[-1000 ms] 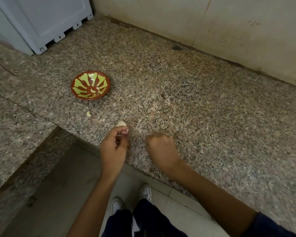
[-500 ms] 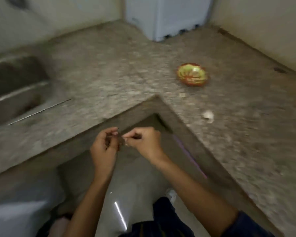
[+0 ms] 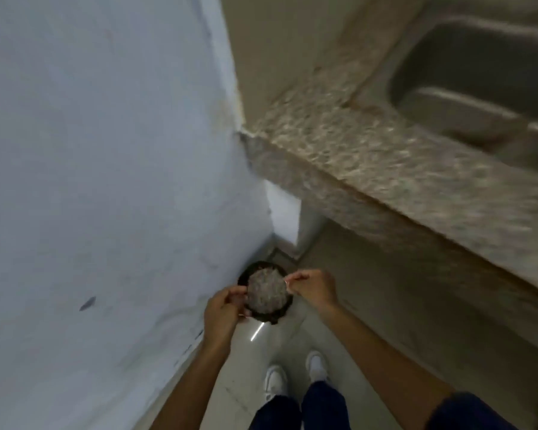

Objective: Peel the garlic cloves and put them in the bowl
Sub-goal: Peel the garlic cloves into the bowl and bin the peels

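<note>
In the head view both hands hang over a round bin on the floor beside a pale wall. The left hand has its fingers curled in a pinching grip and the right hand pinches something thin and pale, too blurred to identify. No garlic or bowl can be made out; the granite worktop and steel sink lie upper right.

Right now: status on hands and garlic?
Left hand and right hand pinching small bits, too blurred to name. Both over round dark floor bin. Bowl not in view.
</note>
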